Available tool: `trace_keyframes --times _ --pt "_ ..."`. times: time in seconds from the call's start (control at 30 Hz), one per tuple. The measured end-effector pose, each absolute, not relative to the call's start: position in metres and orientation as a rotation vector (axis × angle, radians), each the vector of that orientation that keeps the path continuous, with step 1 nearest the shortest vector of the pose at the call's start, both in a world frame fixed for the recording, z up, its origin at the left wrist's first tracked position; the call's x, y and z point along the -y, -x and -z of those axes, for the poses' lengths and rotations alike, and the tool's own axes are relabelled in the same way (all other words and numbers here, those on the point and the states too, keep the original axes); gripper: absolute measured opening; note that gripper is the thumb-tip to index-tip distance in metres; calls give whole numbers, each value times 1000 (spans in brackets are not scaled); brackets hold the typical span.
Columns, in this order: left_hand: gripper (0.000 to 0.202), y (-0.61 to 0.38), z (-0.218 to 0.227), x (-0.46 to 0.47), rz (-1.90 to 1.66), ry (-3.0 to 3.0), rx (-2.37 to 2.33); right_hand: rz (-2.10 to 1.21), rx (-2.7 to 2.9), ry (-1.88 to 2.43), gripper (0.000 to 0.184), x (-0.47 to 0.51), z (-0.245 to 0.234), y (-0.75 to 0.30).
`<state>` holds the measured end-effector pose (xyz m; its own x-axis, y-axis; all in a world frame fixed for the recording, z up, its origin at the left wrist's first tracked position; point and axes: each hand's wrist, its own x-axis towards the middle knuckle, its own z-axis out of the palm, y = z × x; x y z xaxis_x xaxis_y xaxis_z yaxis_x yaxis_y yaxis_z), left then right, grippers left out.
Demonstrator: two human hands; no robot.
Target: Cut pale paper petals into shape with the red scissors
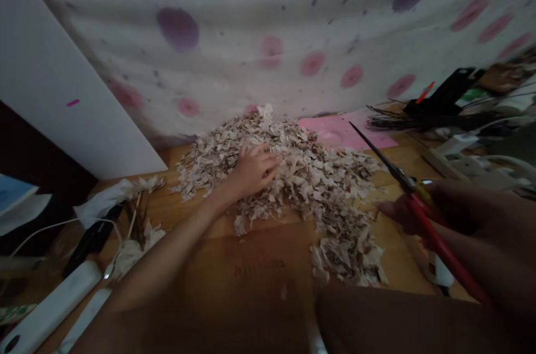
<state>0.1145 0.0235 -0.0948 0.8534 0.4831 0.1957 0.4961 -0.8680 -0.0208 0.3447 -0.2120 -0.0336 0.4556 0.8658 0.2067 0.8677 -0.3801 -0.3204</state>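
A broad heap of dry, pale, petal-like flakes point(335, 175) lies across the wooden table against the curtain. My left hand point(256, 167) reaches onto the middle of this heap, palm down. Its fingers are apart and rest among the flakes; the fingertips are partly hidden. At the right, my right hand point(456, 220) is closed around red-handled long-nose pliers point(412, 189). Their thin dark tips point up and to the left, above the heap's right edge. A little yellow shows beside the red handle.
A pink sheet point(352, 129) lies behind the heap. Dark thin wires point(389, 119) and a power strip point(473, 167) with cables are at the right. White crumpled material point(104, 203) and a white device point(54, 309) sit at the left. A patterned curtain point(234, 24) hangs behind.
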Motion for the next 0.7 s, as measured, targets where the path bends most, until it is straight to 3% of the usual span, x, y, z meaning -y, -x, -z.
trace_keyframes --times 0.17,0.3,0.37,0.4,0.5,0.6,0.7 --pt "26 -100 83 26 554 3056 626 -39 1534 2318 75 207 16 -334" --pt "46 -86 134 123 275 3244 86 28 1662 2392 82 211 1 -338" --pt "73 -81 161 157 181 3243 -204 112 1686 2449 87 218 -7 -344" --pt "74 -82 171 165 132 3221 -342 160 1677 2484 86 223 -12 -345" --pt "72 -99 188 163 159 3184 -574 158 1572 2674 64 235 -25 -338" --pt "70 -138 192 142 194 3148 -606 -139 1409 2874 35 246 -33 -322" --pt "64 -182 190 123 142 3118 -553 -331 1368 2889 31 263 -27 -315"
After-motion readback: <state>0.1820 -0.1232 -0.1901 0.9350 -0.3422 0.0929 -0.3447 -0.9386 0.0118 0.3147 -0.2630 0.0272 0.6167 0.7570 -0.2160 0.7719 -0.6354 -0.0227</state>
